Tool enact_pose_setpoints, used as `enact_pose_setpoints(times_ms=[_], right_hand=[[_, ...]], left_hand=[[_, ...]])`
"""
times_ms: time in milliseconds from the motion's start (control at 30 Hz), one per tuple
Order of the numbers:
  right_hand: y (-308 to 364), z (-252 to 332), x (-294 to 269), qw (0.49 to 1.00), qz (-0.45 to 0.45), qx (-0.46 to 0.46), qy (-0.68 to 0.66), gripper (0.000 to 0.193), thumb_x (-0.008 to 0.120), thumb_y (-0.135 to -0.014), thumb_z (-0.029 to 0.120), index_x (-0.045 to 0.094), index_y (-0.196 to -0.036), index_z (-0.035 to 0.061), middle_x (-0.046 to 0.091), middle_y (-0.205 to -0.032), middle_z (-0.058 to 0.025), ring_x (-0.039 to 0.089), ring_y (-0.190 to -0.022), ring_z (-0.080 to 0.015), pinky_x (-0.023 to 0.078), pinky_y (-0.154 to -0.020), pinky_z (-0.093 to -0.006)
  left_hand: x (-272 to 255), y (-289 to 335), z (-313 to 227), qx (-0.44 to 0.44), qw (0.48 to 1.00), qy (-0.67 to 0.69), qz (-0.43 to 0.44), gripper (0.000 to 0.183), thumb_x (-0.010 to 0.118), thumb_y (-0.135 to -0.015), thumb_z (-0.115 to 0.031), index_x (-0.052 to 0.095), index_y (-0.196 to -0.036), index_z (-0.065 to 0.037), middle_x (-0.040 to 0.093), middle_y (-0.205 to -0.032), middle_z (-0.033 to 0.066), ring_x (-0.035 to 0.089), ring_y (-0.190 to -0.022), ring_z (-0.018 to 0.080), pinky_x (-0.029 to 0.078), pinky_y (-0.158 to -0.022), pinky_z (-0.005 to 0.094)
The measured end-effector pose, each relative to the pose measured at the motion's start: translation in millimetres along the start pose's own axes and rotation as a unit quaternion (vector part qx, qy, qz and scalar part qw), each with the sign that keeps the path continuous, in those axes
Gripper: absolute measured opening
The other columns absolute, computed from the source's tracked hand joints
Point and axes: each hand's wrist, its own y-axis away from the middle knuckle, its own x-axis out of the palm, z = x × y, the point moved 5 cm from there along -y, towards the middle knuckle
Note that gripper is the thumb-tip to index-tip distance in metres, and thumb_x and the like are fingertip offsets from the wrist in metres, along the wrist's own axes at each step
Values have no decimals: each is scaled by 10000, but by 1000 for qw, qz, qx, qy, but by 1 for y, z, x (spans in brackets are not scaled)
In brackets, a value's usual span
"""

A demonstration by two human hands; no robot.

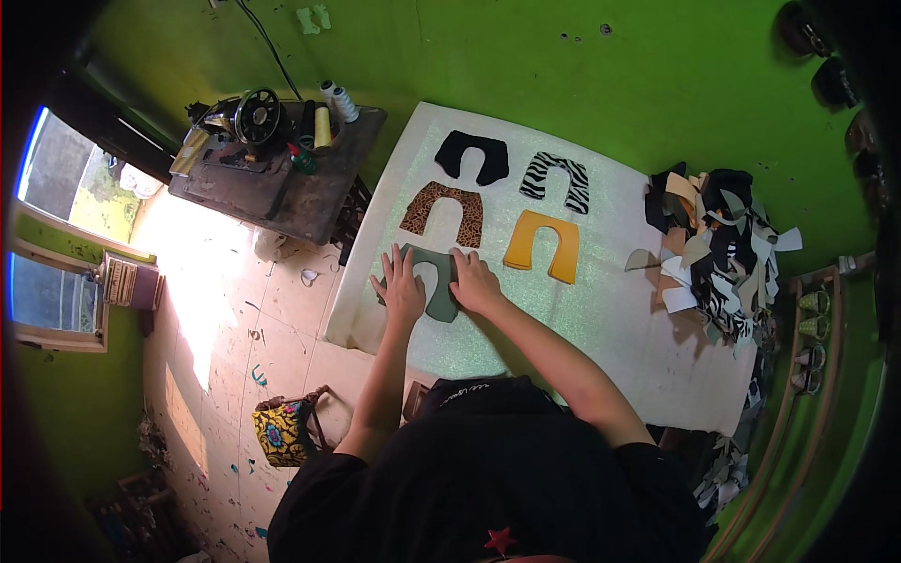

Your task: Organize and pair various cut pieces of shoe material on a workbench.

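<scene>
A grey-green U-shaped cut piece (441, 304) lies flat on the white-covered table (629, 347), its open end toward me. My left hand (404, 293) rests on its left part with the fingers spread. At its upper right edge, my right hand (476, 283) touches the piece with extended fingers. Similar cut pieces lie beyond: leopard-print (462, 214), black (455, 152), zebra-print (531, 182) and yellow (522, 242). My left palm covers some of the grey-green piece.
A heap of material scraps (718, 249) sits on the table's right end. At the far left stands a sewing machine (246, 117) on a dark wooden stand (314, 202), with thread cones (344, 105) beside it. A patterned bag (284, 432) is on the scrap-strewn floor.
</scene>
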Motion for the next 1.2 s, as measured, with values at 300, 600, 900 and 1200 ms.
enact_pose_setpoints(times_ms=[300, 600, 900, 1200], right_hand=[[5, -31, 9, 988, -33, -66, -137, 494, 614, -722, 179, 420, -1156, 45, 452, -1052, -180, 501, -953, -320, 439, -787, -373], [61, -82, -11, 944, -79, -18, -320, 256, 609, -740, 107, 548, -975, 28, 482, -855, -92, 509, -665, -154, 441, -660, -263], [97, -110, -22, 913, -102, 58, -390, 246, 582, -760, 94, 538, -987, 13, 532, -807, -58, 535, -664, -116, 443, -631, -239], [25, -33, 19, 981, -50, 87, -165, 485, 635, -714, 238, 467, -1034, -85, 590, -887, -211, 587, -832, -332, 470, -725, -363]], left_hand=[[1, 19, -43, 49, 999, -9, 19, 613, 525, -767, -321, 327, -1286, -62, 135, -1416, 148, 60, -1310, 359, 13, -918, 677], [34, 27, -67, 74, 996, -10, 42, 661, 509, -792, -327, 238, -1333, -62, 85, -1425, 156, 48, -1304, 382, 26, -943, 652], [28, 22, -54, 56, 998, 29, 2, 623, 527, -779, -268, 266, -1308, -66, 175, -1384, 178, 160, -1262, 387, 158, -959, 573], [-17, -1, 14, -96, 991, -69, -63, 405, 586, -638, -141, 469, -1013, -41, 438, -1021, 143, 415, -1012, 317, 314, -833, 469]])
